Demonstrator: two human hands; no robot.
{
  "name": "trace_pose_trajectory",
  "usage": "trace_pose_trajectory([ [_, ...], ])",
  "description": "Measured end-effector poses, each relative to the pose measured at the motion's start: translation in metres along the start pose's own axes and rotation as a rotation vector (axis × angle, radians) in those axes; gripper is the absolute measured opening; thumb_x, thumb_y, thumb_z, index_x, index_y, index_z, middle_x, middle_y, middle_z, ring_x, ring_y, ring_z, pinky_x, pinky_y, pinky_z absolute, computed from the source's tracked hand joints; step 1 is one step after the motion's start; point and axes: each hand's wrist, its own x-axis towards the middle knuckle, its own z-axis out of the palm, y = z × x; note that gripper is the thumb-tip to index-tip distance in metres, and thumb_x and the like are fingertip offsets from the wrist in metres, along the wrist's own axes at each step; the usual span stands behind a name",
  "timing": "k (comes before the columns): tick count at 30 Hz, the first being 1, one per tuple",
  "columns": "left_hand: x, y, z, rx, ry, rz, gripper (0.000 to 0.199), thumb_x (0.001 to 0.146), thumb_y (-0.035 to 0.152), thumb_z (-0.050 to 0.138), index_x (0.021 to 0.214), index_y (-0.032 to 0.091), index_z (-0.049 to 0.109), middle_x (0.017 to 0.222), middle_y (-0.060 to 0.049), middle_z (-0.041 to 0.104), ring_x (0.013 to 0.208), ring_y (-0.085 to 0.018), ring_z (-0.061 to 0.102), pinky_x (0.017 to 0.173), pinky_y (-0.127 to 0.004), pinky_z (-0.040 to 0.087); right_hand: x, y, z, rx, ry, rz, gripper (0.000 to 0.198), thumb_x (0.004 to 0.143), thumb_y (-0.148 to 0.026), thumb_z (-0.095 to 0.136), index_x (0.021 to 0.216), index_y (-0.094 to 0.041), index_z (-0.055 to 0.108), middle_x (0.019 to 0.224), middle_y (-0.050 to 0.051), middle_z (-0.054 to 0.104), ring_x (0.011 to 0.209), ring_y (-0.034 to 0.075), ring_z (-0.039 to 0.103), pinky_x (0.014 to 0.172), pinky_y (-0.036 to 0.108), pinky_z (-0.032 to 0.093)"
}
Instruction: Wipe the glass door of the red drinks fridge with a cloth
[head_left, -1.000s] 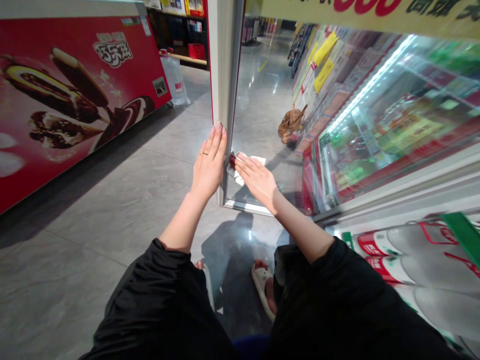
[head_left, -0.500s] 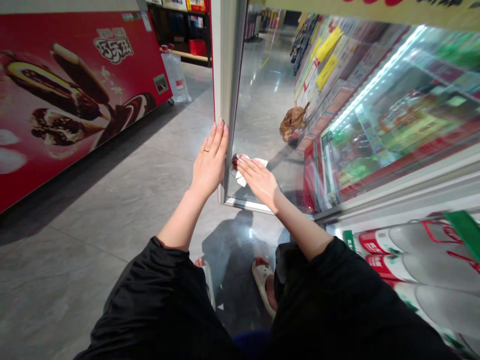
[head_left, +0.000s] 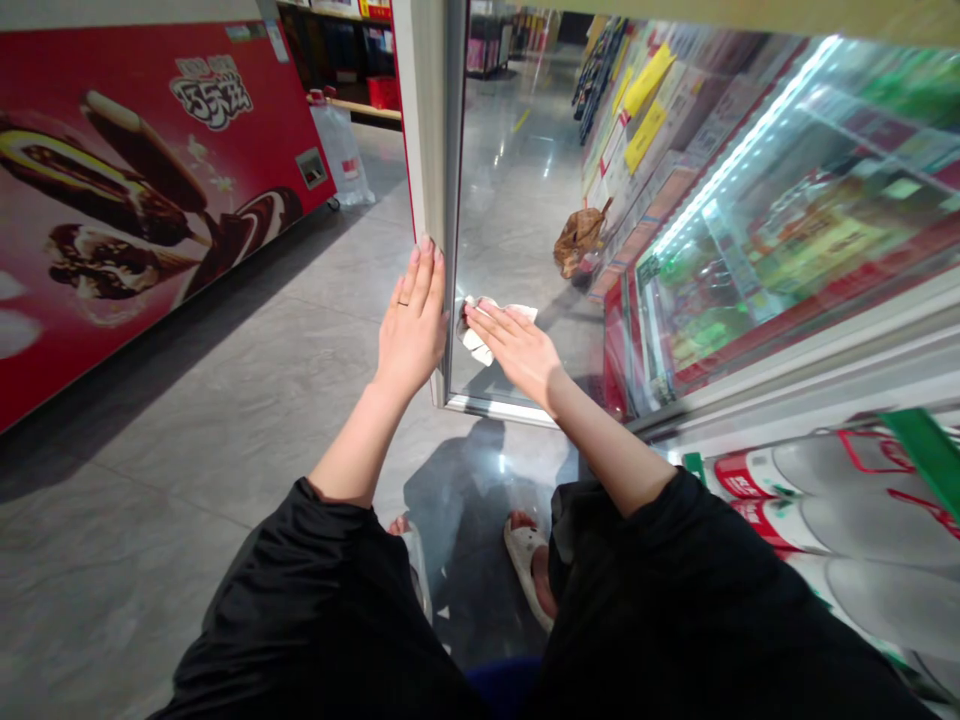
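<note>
A glass door [head_left: 517, 190] with a pale frame [head_left: 429, 130] stands swung out before me. Its left edge is where my left hand [head_left: 412, 320] rests, open, with straight fingers pointing up and a thin ring on one of them. On the lower part of the pane, my right hand [head_left: 517, 350] holds a crumpled white tissue [head_left: 477, 345] pressed to the glass under its flat, stretched fingers. Part of the tissue is hidden beneath the fingers.
A red ice cream freezer [head_left: 150, 190] stands at left, with a clear plastic bottle [head_left: 341, 150] by its end. To the right are packs of large bottles [head_left: 825, 500] and a lit display [head_left: 720, 260]. A brown bag [head_left: 579, 240] shows through the pane. My feet wear pale sandals [head_left: 525, 560].
The door's edge and my left hand appear slightly further left in the view. My right hand, with the tissue, has shifted slightly along the glass, a little upward.
</note>
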Motion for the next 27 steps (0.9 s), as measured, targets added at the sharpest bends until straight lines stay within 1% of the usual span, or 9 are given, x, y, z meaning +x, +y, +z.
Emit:
trace_pose_trajectory([
  [4, 0.0, -0.002, 0.002, 0.015, -0.008, -0.004, 0.078, 0.111, 0.02, 0.042, 0.182, 0.012, 0.008, 0.191, -0.018, 0.012, 0.177, -0.03, 0.0, 0.146, -0.056, 0.016, -0.01, 0.01, 0.018, -0.005, -0.039, -0.092, 0.067, 0.113, -0.011, 0.024, 0.178, -0.022, 0.035, 0.182, -0.002, 0.041, 0.172, 0.011, 0.03, 0.145, 0.035, 0.025],
  [8, 0.0, -0.006, 0.001, 0.014, 0.002, 0.011, 0.082, 0.11, 0.022, 0.044, 0.182, 0.013, 0.007, 0.191, -0.017, 0.009, 0.176, -0.027, -0.002, 0.145, -0.055, 0.013, -0.042, 0.047, 0.021, 0.017, 0.08, -0.251, 0.076, 0.112, -0.008, 0.028, 0.182, -0.029, 0.01, 0.179, -0.002, 0.047, 0.168, 0.012, 0.041, 0.143, 0.035, 0.032],
  [11, 0.001, -0.003, -0.002, 0.025, 0.031, -0.013, 0.08, 0.107, 0.022, 0.044, 0.182, 0.016, 0.017, 0.189, -0.012, 0.014, 0.174, -0.02, -0.002, 0.145, -0.049, 0.013, -0.049, 0.055, 0.016, 0.011, 0.139, -0.221, 0.079, 0.113, -0.009, 0.029, 0.182, -0.032, -0.001, 0.182, -0.003, 0.042, 0.169, 0.013, 0.038, 0.144, 0.037, 0.029],
  [14, 0.004, 0.007, -0.004, 0.029, 0.088, -0.04, 0.082, 0.099, 0.02, 0.046, 0.178, 0.006, 0.032, 0.184, -0.018, 0.019, 0.172, -0.019, 0.003, 0.142, -0.044, 0.021, -0.035, 0.04, 0.015, 0.031, 0.16, -0.122, 0.077, 0.112, -0.009, 0.026, 0.184, -0.031, 0.009, 0.183, -0.003, 0.041, 0.171, 0.016, 0.036, 0.145, 0.039, 0.027],
  [16, 0.006, 0.014, -0.004, 0.017, 0.135, -0.034, 0.081, 0.091, 0.017, 0.045, 0.169, -0.005, 0.041, 0.176, -0.03, 0.019, 0.169, -0.022, 0.007, 0.132, -0.05, 0.031, -0.025, 0.028, 0.019, 0.052, 0.135, -0.095, 0.074, 0.112, -0.01, 0.025, 0.184, -0.028, 0.019, 0.183, -0.001, 0.04, 0.172, 0.017, 0.034, 0.146, 0.04, 0.026],
  [18, 0.006, 0.017, -0.004, 0.002, 0.157, -0.024, 0.074, 0.092, 0.017, 0.042, 0.162, -0.006, 0.048, 0.173, -0.03, 0.022, 0.169, -0.024, 0.009, 0.129, -0.053, 0.032, -0.024, 0.024, 0.023, 0.074, 0.076, -0.093, 0.071, 0.113, -0.01, 0.023, 0.182, -0.025, 0.027, 0.183, -0.001, 0.041, 0.172, 0.017, 0.033, 0.146, 0.039, 0.026],
  [22, 0.004, 0.009, -0.003, -0.05, 0.069, -0.012, 0.069, 0.11, 0.025, 0.039, 0.177, 0.011, 0.033, 0.185, 0.002, 0.016, 0.166, -0.018, -0.026, 0.147, -0.046, 0.002, -0.047, 0.043, 0.02, 0.11, -0.035, -0.099, 0.072, 0.112, -0.008, 0.023, 0.181, -0.029, 0.028, 0.181, -0.005, 0.046, 0.17, 0.014, 0.038, 0.145, 0.036, 0.027],
  [24, 0.002, 0.004, -0.003, -0.06, 0.001, 0.011, 0.074, 0.112, 0.025, 0.04, 0.181, 0.013, 0.018, 0.188, 0.007, 0.013, 0.163, -0.019, -0.037, 0.147, -0.05, -0.011, -0.063, 0.055, 0.012, 0.11, -0.035, -0.106, 0.07, 0.114, -0.01, 0.024, 0.181, -0.03, 0.026, 0.181, -0.005, 0.045, 0.17, 0.014, 0.038, 0.145, 0.038, 0.027],
  [27, 0.002, 0.001, -0.003, -0.02, -0.074, 0.043, 0.078, 0.112, 0.028, 0.04, 0.182, 0.014, 0.01, 0.189, 0.011, 0.012, 0.158, -0.019, -0.046, 0.146, -0.051, -0.02, -0.071, 0.059, -0.003, 0.097, 0.003, -0.078, 0.066, 0.117, -0.017, 0.025, 0.181, -0.03, 0.026, 0.183, -0.004, 0.042, 0.172, 0.016, 0.035, 0.147, 0.041, 0.024],
])
